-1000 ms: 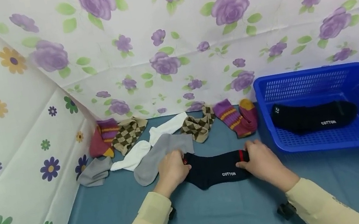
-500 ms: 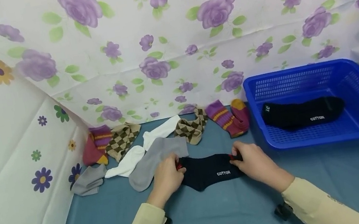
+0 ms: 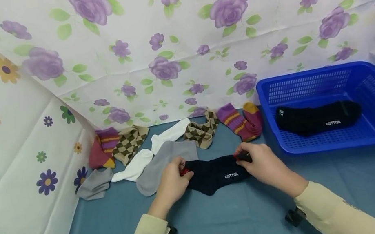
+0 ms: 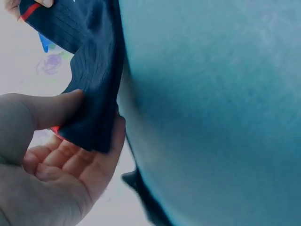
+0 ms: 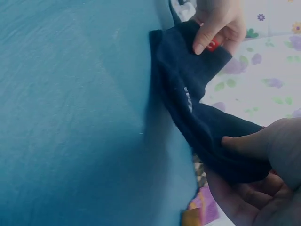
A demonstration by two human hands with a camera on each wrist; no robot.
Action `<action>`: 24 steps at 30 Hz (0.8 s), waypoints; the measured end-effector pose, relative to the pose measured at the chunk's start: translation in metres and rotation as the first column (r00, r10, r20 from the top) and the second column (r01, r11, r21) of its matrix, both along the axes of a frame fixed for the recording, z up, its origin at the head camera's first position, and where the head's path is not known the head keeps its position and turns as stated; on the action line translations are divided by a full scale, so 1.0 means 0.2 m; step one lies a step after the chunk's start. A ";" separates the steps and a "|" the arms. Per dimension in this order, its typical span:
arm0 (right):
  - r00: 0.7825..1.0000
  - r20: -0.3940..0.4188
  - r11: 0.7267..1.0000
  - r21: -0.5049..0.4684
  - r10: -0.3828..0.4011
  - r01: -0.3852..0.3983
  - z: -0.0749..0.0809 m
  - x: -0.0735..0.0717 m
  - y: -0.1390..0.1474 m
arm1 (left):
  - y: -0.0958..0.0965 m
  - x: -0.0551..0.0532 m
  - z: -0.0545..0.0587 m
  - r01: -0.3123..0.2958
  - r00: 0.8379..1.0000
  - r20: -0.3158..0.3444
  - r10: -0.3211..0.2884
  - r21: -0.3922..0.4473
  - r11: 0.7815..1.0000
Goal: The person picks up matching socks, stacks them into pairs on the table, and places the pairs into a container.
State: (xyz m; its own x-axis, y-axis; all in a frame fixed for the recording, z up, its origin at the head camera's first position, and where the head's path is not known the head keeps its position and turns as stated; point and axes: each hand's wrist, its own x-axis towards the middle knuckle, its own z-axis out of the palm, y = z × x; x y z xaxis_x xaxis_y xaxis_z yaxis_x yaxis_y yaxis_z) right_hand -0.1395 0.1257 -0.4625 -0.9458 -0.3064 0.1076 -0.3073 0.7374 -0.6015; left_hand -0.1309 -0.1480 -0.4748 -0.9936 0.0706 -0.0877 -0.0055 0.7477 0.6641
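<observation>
A: Anything cut off?
B: Tabletop (image 3: 227, 224) runs off the bottom edge. Blue basket (image 3: 355, 140), right of frame, clipped at the right edge.
A: The sock?
B: Dark sock (image 3: 210, 175), navy-black, frame centre, spread between both hands, lower edge dipping to a point. Ends partly covered; single or doubled, can't tell.
A: Fingers?
B: Left hand (image 3: 171, 181) pinching its left end, right hand (image 3: 263, 162) its right. Lower fingers partly behind the fabric.
A: Small marks?
B: Red stripe (image 4: 31, 10), partly hidden by the right hand. White lettering (image 3: 231, 175): "COTTON"; unreadable from the right wrist.
</observation>
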 end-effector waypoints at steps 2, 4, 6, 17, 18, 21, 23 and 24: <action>1.000 -0.013 1.000 -0.001 0.001 -0.001 0.04 -0.01 -0.01 | 0.00 -0.01 0.03 -0.007 1.000 -0.013 0.007 0.026 1.000; 1.000 -0.023 1.000 -0.003 0.004 -0.004 0.08 -0.01 -0.01 | -0.01 -0.03 0.06 -0.010 0.999 -0.033 0.012 0.044 0.999; 0.999 -0.034 1.000 -0.009 0.002 -0.003 0.12 -0.02 -0.01 | -0.02 -0.04 0.09 -0.016 0.999 -0.051 0.019 0.057 0.998; 1.000 -0.004 1.000 -0.001 -0.021 0.021 0.37 -0.08 0.08 | -0.03 -0.12 0.30 0.050 0.984 -0.171 -0.047 0.017 0.999; 1.000 0.002 1.000 0.008 -0.028 0.028 0.39 -0.09 0.10 | -0.02 -0.13 0.32 0.068 0.984 -0.167 -0.066 0.011 0.998; 0.999 0.015 0.999 0.011 -0.044 0.044 0.44 -0.10 0.18 | 0.03 -0.15 0.38 0.128 0.977 -0.169 -0.129 -0.012 0.992; 0.998 0.016 0.998 0.003 -0.067 0.067 0.48 -0.11 0.24 | 0.06 -0.18 0.41 0.173 0.969 -0.174 -0.174 -0.019 0.985; 0.997 0.013 0.997 -0.004 -0.079 0.079 0.50 -0.12 0.27 | 0.08 -0.20 0.43 0.195 0.963 -0.187 -0.196 -0.023 0.981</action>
